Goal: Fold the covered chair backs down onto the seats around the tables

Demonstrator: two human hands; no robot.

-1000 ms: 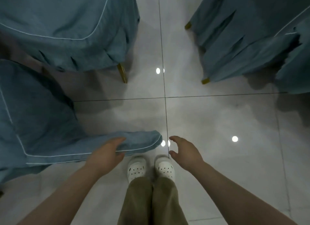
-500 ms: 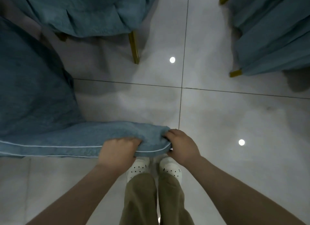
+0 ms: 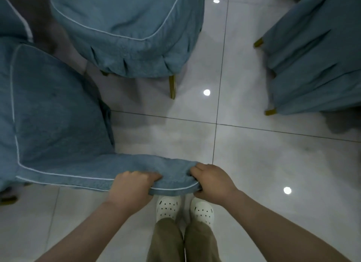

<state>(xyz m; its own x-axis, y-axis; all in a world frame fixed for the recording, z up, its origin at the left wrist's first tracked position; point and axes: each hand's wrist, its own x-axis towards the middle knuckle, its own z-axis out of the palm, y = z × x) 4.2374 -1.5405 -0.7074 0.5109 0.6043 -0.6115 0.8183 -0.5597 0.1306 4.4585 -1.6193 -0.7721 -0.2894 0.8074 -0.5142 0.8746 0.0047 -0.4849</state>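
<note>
A chair in a blue-grey cover with white piping stands at my left; its seat (image 3: 54, 115) faces up. The covered chair back (image 3: 93, 174) runs along the lower edge, from the left to directly in front of me. My left hand (image 3: 132, 185) grips the top edge of this back, fingers curled over the cloth. My right hand (image 3: 211, 181) is closed on the same back's end corner, thumb underneath.
A second covered chair (image 3: 127, 29) with gold legs stands ahead at top centre. A third covered chair (image 3: 312, 60) stands at the upper right. Glossy white floor tiles (image 3: 254, 154) lie between them. My white clogs (image 3: 168, 209) are just under the held back.
My right hand, which was open beside the chair back one second ago, has closed on its end. My left hand went from resting on the back to gripping it.
</note>
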